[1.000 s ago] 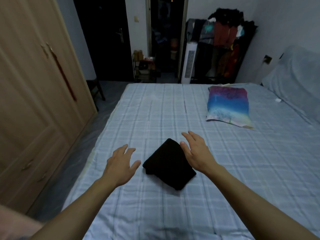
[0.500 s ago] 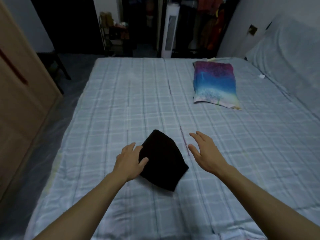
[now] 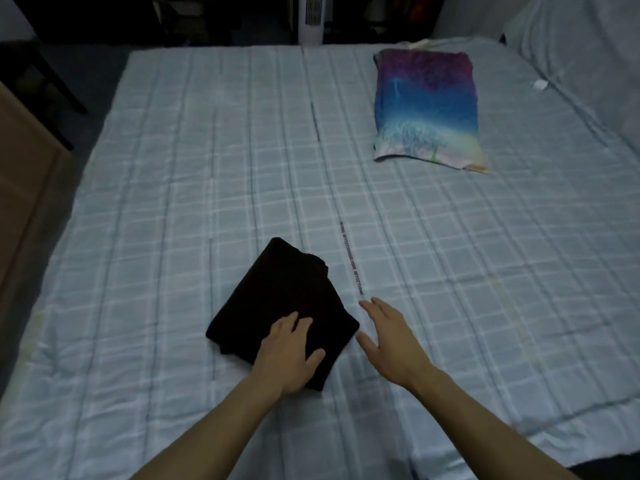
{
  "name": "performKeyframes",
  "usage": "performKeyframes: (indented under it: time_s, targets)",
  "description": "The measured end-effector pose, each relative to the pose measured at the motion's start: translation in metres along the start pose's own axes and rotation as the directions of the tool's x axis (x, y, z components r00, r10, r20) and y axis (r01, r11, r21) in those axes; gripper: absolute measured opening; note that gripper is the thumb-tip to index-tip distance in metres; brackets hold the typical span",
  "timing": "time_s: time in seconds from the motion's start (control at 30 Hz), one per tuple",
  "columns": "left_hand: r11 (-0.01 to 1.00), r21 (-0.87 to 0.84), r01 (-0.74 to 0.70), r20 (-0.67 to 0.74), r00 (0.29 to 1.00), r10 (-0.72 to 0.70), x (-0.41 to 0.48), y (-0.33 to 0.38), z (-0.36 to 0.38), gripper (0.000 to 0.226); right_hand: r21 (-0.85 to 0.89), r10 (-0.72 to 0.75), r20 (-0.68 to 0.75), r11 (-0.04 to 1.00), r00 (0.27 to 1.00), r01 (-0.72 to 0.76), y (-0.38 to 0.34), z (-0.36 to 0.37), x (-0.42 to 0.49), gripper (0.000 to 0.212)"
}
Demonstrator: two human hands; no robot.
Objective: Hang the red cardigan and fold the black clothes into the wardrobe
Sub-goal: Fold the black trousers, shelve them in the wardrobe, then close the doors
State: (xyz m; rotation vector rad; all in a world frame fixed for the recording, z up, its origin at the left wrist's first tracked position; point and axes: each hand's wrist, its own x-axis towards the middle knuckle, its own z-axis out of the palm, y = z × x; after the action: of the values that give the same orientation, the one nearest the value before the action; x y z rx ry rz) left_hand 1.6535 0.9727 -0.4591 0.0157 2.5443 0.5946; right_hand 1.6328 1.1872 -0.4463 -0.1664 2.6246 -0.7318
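Head view looks down on a bed covered with a pale blue checked sheet, both bare forearms reaching out from the bottom edge. On the near middle of the bed lies a folded black garment, a compact rectangle set at a slant, one corner pointing away and the visible folded layers along its far right edge. The left hand rests palm down on the garment's near corner, fingers straight and slightly spread, thumb out to the side on the cloth; nothing is curled round the fabric. The right hand sits just beside the garment's right edge, palm down over the sheet, fingers straight and loosely apart, holding nothing; whether it touches the sheet or the cloth I cannot tell. Well apart, on the far right of the bed, lies a pillow shaded purple, blue and pale yellow. A strip of the wooden wardrobe shows at the left edge, and a white tower fan stands beyond the far end of the bed.
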Motion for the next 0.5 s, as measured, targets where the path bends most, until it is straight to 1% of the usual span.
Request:
performKeyframes:
  time_s: [0.07, 0.17, 0.23, 0.3, 0.37, 0.43, 0.5]
  targets:
    - [0.999, 0.004, 0.039, 0.006, 0.999, -0.039, 0.014, 0.005, 0.018, 0.073, -0.014, -0.032, 0.057, 0.999, 0.998, 0.033, 0.01, 0.011, 0.016, 0.068]
    - [0.995, 0.008, 0.101, -0.016, 0.995, -0.101, 0.034, 0.009, 0.042, 0.078, -0.057, -0.128, 0.121, 0.989, 0.984, 0.135, 0.022, 0.026, 0.041, 0.073]
    - [0.989, 0.08, 0.122, -0.034, 0.992, -0.12, 0.043, 0.012, 0.058, 0.088, -0.093, -0.184, 0.161, 0.975, 0.97, 0.201, 0.032, 0.039, 0.056, 0.076]
    - [0.978, 0.162, 0.134, -0.054, 0.99, -0.127, 0.049, 0.013, 0.072, 0.1, -0.098, -0.207, 0.195, 0.969, 0.959, 0.229, 0.042, 0.054, 0.068, 0.077]
    - [0.962, 0.226, 0.154, -0.079, 0.987, -0.14, 0.052, 0.013, 0.083, 0.105, -0.073, -0.212, 0.217, 0.97, 0.953, 0.233, 0.048, 0.068, 0.074, 0.075]
    - [0.946, 0.268, 0.18, -0.096, 0.983, -0.159, 0.054, 0.014, 0.091, 0.104, -0.011, -0.238, 0.191, 0.97, 0.952, 0.245, 0.051, 0.08, 0.077, 0.071]
    - [0.937, 0.28, 0.209, -0.106, 0.977, -0.186, 0.058, 0.017, 0.093, 0.101, 0.064, -0.226, 0.171, 0.974, 0.959, 0.218, 0.054, 0.087, 0.082, 0.073]
